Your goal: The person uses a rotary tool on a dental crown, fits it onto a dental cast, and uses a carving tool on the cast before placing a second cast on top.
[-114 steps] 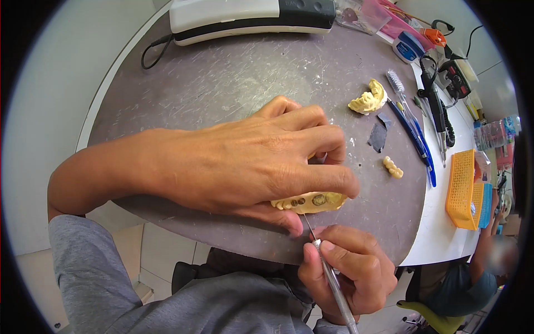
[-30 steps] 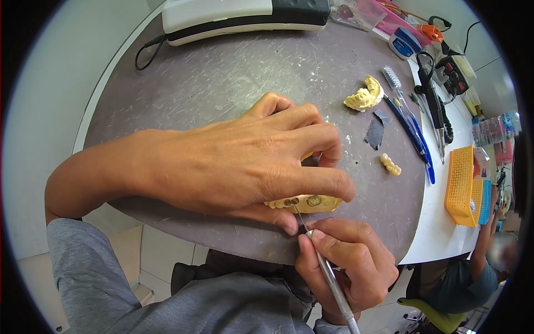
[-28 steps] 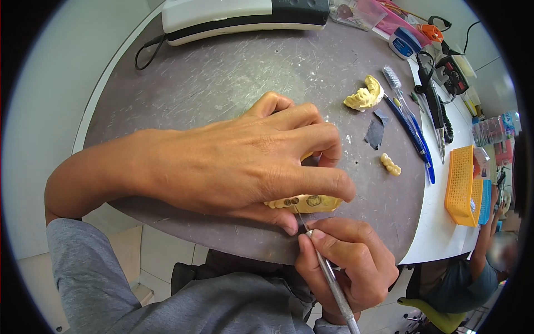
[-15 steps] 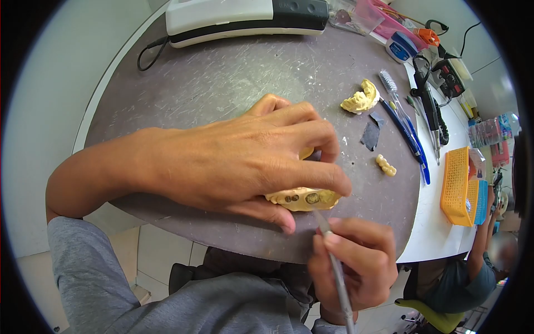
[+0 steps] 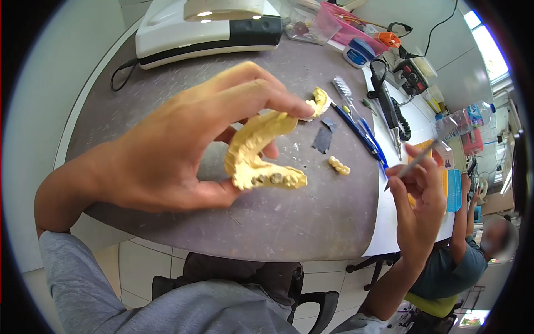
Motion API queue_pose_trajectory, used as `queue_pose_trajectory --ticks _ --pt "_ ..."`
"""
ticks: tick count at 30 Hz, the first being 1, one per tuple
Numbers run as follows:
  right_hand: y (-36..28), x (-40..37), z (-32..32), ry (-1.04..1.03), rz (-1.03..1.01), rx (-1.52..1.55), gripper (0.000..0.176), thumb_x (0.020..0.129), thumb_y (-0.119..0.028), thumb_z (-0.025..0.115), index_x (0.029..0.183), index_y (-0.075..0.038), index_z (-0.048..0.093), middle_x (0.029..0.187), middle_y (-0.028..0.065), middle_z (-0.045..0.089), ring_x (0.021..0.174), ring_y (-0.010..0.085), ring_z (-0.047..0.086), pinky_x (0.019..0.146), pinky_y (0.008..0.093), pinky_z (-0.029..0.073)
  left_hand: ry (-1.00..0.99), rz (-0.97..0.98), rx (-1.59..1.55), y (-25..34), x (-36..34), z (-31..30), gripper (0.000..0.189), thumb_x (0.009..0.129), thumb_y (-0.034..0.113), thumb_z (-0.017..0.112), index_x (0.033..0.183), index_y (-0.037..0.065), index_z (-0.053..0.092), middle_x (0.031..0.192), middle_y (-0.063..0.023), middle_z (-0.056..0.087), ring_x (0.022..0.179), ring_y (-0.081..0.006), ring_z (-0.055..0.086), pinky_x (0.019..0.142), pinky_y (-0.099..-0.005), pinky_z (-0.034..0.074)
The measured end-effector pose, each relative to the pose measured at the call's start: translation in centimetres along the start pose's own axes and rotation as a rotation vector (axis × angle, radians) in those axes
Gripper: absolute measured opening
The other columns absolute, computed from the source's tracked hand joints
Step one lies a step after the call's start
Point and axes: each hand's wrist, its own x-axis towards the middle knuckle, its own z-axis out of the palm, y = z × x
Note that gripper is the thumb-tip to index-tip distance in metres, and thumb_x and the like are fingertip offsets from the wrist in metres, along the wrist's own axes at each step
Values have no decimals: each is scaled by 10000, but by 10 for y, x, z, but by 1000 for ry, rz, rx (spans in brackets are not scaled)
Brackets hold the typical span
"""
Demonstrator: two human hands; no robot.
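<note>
My left hand (image 5: 183, 133) grips a yellow horseshoe-shaped plaster dental cast (image 5: 247, 156) between thumb and fingers, raised above the bench and tilted. Dark round spots mark some teeth on its near arm. Over the bench's right side, my right hand (image 5: 418, 206) holds a slim metal knife (image 5: 418, 158), its pointed end toward the lower left. A row of joined tooth crowns (image 5: 339, 166) lies on the bench between the hands. Beyond the cast rests a smaller plaster piece (image 5: 321, 102), close to my left index fingertip.
Dark scraps (image 5: 322, 139), a blue pen (image 5: 356, 129) and a toothbrush (image 5: 342, 88) lie on the grey bench (image 5: 289, 228). A handpiece (image 5: 387, 106) lies farther right. A white machine (image 5: 208, 42) stands at the back. Another person (image 5: 450, 278) sits at the right.
My left hand has lifted the dental cast off the bench and turned it. My right hand, with the knife, has moved away to the right and up. The view has shifted rightward.
</note>
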Motion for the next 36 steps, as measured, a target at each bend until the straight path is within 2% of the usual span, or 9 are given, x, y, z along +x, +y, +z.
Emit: queue_pose_trajectory --ticks 5,10,16,21,23,24,26,28,36 --pt "2 15 5 -164 -248 -407 290 857 12 682 1146 -8 675 905 140 668 774 284 677 725 379 523 97 231 553 0 -1 1 830 690 -144 754 1439 61 462 1173 -103 590 997 -221 635 901 -312 579" --pt "7 21 14 -257 -288 -487 253 860 11 673 1111 -14 685 910 145 634 799 317 660 728 400 513 -30 291 899 12 -5 12 528 805 41 729 1322 64 624 968 -75 704 915 -222 676 793 -318 602" --pt "8 17 23 -112 -404 -376 242 839 -24 721 1080 -26 700 950 121 659 819 294 667 738 397 523 -99 561 850 -6 -4 23 404 889 149 668 1291 123 674 921 -30 709 904 -206 696 786 -295 610" --pt "3 17 34 -246 -468 -260 242 815 -61 769 1049 -28 720 948 105 676 794 245 672 707 357 551 -191 375 890 7 0 16 473 872 147 699 1339 114 631 1006 -38 717 966 -200 705 899 -303 595" --pt "6 23 37 -288 -459 -216 177 819 -61 767 988 -28 726 905 94 681 766 244 680 699 346 551 35 -67 -39 1 6 16 560 933 126 667 1458 83 479 1135 -97 694 1039 -210 692 965 -335 571" --pt "1 27 36 -287 -484 -208 177 819 -61 767 988 -28 726 905 94 681 766 244 680 699 346 551 54 -69 -23 2 8 18 560 933 126 667 1458 83 479 1135 -97 694 1039 -210 692 965 -335 571" --pt "-9 34 33 -211 -308 -57 120 838 -28 742 957 -19 728 858 105 692 726 211 688 682 312 549 157 -361 -686 1 14 24 604 995 134 611 1521 53 326 1226 -160 651 1111 -231 664 999 -364 553" --pt "-7 45 35 -185 -171 238 110 881 -40 729 969 24 710 889 80 711 757 124 672 700 265 547 194 -315 -741 -10 16 33 587 1023 186 582 1518 38 303 1221 -180 645 1131 -242 652 989 -366 558" --pt "-16 51 59 -356 108 914 221 945 -119 711 1090 32 638 991 58 685 859 81 630 738 231 539 198 -302 -865 -19 17 38 578 1033 207 562 1518 28 304 1285 -187 599 1153 -235 636 987 -378 560"
